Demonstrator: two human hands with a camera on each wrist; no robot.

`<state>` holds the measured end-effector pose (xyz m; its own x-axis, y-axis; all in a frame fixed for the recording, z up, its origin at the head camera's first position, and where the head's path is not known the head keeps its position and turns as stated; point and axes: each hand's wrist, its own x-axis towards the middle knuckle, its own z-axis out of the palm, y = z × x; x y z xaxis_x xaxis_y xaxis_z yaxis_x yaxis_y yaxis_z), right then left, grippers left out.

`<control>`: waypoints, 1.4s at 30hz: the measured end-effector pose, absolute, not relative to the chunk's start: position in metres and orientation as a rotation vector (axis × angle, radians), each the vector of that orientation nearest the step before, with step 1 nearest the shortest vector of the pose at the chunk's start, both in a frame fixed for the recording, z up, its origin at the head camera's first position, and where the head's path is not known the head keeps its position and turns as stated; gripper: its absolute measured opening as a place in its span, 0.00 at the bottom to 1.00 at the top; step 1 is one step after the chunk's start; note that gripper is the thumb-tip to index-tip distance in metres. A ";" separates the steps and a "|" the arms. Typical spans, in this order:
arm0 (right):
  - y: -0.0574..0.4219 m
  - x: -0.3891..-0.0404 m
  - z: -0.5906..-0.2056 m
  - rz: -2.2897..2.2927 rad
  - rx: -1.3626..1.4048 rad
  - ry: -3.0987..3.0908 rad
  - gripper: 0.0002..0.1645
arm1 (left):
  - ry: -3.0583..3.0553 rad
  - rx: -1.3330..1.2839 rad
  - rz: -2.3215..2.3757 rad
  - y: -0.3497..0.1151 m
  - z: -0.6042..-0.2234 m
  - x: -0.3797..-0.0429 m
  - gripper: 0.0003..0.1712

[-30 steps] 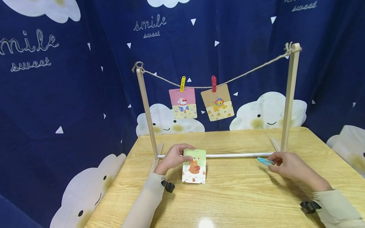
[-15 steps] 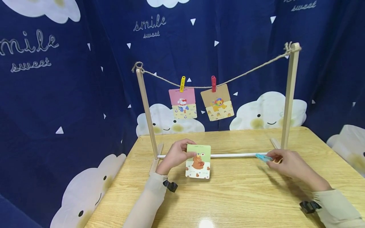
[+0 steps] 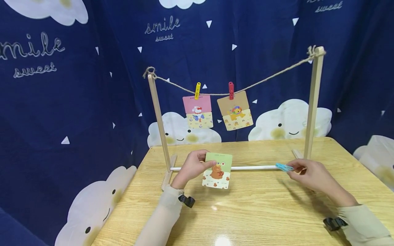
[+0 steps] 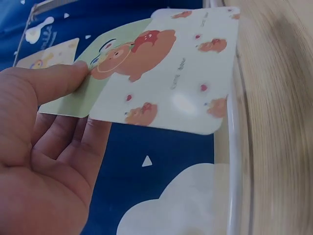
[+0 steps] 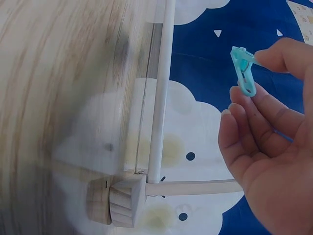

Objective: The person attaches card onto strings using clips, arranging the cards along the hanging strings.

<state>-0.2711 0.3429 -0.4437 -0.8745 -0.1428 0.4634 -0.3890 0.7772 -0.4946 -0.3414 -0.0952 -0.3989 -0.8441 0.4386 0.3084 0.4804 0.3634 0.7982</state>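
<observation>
My left hand (image 3: 194, 166) pinches a green-and-white bear card (image 3: 217, 172) by its upper left edge, thumb on the printed face and fingers behind. The left wrist view shows the card (image 4: 171, 73) lifted off the table. Off to the right, my right hand (image 3: 311, 174) holds a light blue clothespin (image 3: 284, 167) between thumb and fingers. In the right wrist view the clothespin (image 5: 243, 71) sits between the thumb tip and index finger. Above and behind, a pink rabbit card (image 3: 198, 111) hangs from a yellow clothespin (image 3: 197, 91), and a brown lion card (image 3: 235, 110) from a red clothespin (image 3: 231, 90).
A sagging twine line (image 3: 271, 78) runs between a left wooden post (image 3: 158, 119) and a taller-looking right post (image 3: 314, 106). A white rod (image 3: 252, 167) joins their bases on the wooden table (image 3: 246, 215). A blue cloud-print curtain (image 3: 261, 41) stands behind.
My left hand has raised the bear card off the table and moved it slightly right, tilting it a little. My right hand has shifted the light blue clothespin slightly up and turned it.
</observation>
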 end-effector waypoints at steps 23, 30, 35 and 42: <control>0.337 -0.269 -0.438 0.989 0.388 -2.356 0.13 | -2.448 -0.933 -1.571 -0.087 -0.393 -0.332 0.08; 0.336 -0.269 -0.436 0.988 0.390 -2.306 0.14 | -2.395 -0.918 -1.624 -0.081 -0.390 -0.327 0.09; 0.334 -0.268 -0.434 1.010 0.380 -2.286 0.15 | -2.373 -0.891 -1.648 -0.078 -0.387 -0.322 0.07; 0.331 -0.266 -0.428 1.050 0.368 -2.261 0.18 | -2.322 -0.903 -1.683 -0.073 -0.385 -0.320 0.08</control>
<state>-0.2656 0.3306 -0.4280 -0.7742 0.0050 0.6329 -0.4802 0.6467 -0.5926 -0.3195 -0.0735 -0.3850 -0.8112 0.3867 0.4386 0.5372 0.1967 0.8202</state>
